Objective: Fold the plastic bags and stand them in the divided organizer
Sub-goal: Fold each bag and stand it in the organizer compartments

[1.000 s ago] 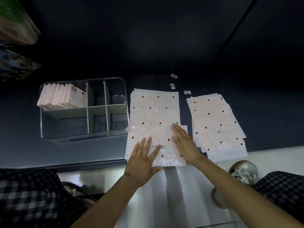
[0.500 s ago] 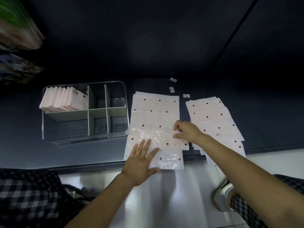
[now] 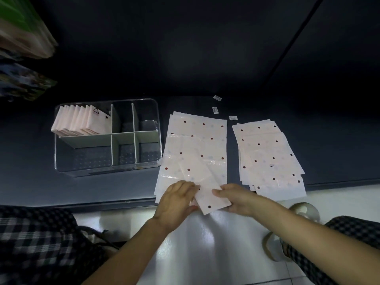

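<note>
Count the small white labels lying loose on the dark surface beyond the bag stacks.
3: one label farthest back, one nearer the middle stack, one between both stacks.

The scene was dim, the dark blue-grey matte work surface (image 3: 107, 188) nearly black toward its far side. Overhead light left a bright glare patch on the glossy white floor (image 3: 205, 243), and the crinkled clear plastic bags (image 3: 195, 153) glinted. The wide-angle lens bent the edges, where a stack of green and tan packages (image 3: 22, 27) blurred.
</note>
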The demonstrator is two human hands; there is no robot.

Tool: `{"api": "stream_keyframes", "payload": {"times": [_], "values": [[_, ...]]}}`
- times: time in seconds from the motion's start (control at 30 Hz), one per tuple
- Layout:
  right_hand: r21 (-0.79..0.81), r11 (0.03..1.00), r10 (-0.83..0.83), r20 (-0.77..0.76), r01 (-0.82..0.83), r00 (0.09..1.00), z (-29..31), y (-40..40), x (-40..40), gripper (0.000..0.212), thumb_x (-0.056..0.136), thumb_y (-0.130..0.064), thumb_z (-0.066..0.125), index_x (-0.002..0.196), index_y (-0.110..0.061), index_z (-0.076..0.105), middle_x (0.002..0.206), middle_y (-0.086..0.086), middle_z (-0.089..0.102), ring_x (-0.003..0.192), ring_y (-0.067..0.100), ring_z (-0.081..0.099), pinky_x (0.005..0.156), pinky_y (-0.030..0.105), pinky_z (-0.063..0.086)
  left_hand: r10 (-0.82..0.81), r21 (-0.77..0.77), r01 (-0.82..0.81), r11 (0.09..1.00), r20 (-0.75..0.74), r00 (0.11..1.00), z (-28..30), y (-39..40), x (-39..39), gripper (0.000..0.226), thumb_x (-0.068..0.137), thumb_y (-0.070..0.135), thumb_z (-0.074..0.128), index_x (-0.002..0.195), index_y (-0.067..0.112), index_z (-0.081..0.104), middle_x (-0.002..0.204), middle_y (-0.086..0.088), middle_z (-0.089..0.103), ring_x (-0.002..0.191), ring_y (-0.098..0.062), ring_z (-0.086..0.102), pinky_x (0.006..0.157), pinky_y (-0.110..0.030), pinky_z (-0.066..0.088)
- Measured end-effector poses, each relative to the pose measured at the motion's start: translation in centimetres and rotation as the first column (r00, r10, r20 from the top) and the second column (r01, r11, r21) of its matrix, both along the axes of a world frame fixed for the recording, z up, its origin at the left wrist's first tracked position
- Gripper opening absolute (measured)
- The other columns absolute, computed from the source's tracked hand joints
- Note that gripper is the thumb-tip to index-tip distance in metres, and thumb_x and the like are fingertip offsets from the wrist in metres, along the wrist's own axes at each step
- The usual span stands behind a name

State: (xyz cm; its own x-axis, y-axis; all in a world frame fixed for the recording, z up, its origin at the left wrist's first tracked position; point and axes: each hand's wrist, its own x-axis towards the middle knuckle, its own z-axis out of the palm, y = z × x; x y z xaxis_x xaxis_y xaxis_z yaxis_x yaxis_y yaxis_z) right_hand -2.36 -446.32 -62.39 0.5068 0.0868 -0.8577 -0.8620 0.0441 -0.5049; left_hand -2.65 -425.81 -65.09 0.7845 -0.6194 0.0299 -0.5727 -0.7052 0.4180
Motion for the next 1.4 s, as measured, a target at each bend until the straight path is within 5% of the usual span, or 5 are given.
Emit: {"api": "stream_keyframes", "payload": {"times": [0.17,0.4,0.77,1.13,1.4], "values": [[-0.246,0.945,0.234,0.054,-0.215,0.971,0.4,1.2,-1.7,0.025,0.098,-0.032,0.045,0.096,-0.013,0.06,0.09,0.005,0.067,0.079,0.017,0.064,0.061,0.022,0.053,0.113,-0.065,-0.113,0.991,0.001,0.994,-0.4,0.2,-0.4,0.041,0.057,0.004,0.084,0.096,0.012,0.074,0.092,-0.003,0.068,0.081,-0.023,0.066,0.068,-0.026,0.054],[-0.769,0.504,0.843,0.34,-0.393,0.416,-0.3,-1.1,-0.6,0.053,0.083,-0.006,0.065,0.131,-0.022,0.05,0.119,-0.018,0.05,0.114,0.005,0.037,0.094,0.013,0.033,0.255,-0.204,-0.312,0.928,-0.265,0.93,-0.4,0.0,0.0,0.019,0.09,0.008,0.059,0.104,0.013,0.071,0.1,0.0,0.063,0.095,-0.016,0.051,0.076,-0.017,0.036],[-0.662,0.721,0.501,0.291,-0.206,0.815,-1.7,2.5,3.1,0.038,0.084,-0.024,0.069,0.059,-0.016,0.041,0.058,-0.001,0.046,0.057,0.012,0.039,0.052,0.024,0.03,0.471,-0.243,-0.661,0.71,-0.534,0.702,-0.2,-0.8,0.8,0.049,0.09,0.014,0.061,0.135,0.02,0.043,0.092,0.002,0.06,0.079,-0.014,0.054,0.073,-0.029,0.046],[-0.673,0.692,0.496,0.179,-0.262,0.85,-0.9,2.8,4.3,0.026,0.082,-0.027,0.071,0.061,-0.016,0.059,0.067,-0.005,0.059,0.068,0.012,0.055,0.059,0.021,0.042,0.001,0.227,-0.036,0.973,0.154,0.988,-1.2,0.7,-1.8,0.076,0.077,0.06,0.063,0.133,0.009,0.053,0.14,-0.008,0.049,0.129,-0.019,0.047,0.102,-0.04,0.044],[-0.971,0.23,0.78,0.219,0.056,0.587,-1.8,3.6,1.0,0.025,0.091,-0.029,0.057,0.109,-0.011,0.053,0.111,0.005,0.061,0.106,0.024,0.054,0.088,0.032,0.042,-0.019,0.313,-0.011,0.95,0.093,0.995,-1.4,1.2,-1.6,0.083,0.074,0.072,0.056,0.14,0.022,0.045,0.146,-0.011,0.041,0.134,-0.022,0.041,0.109,-0.04,0.037]]}}
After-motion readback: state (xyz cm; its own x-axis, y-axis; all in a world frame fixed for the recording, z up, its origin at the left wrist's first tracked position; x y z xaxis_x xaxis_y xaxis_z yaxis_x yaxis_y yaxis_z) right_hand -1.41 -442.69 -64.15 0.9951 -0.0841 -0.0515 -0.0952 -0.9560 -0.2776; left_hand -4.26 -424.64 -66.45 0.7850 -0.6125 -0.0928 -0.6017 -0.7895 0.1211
